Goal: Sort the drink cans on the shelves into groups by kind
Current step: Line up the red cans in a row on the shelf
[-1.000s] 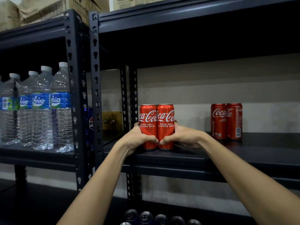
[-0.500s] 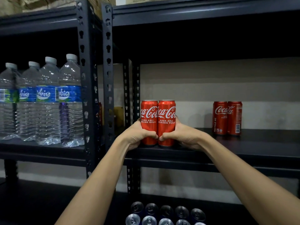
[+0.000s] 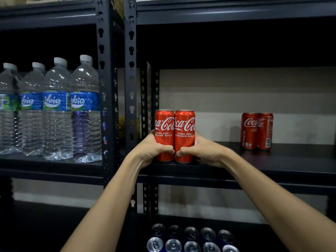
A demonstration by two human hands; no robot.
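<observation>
Two red cans stood touching at the shelf's front-left corner. The left hand gripped the left can; the right hand gripped the right. Risk: uneven release or a nudge could tip either can over the front edge. A second pair stood well apart toward the right.

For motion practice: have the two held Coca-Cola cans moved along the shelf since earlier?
Cannot tell: the held Coca-Cola cans keep nearly the same gap to the far Coca-Cola pair; the camera shifted.
</observation>
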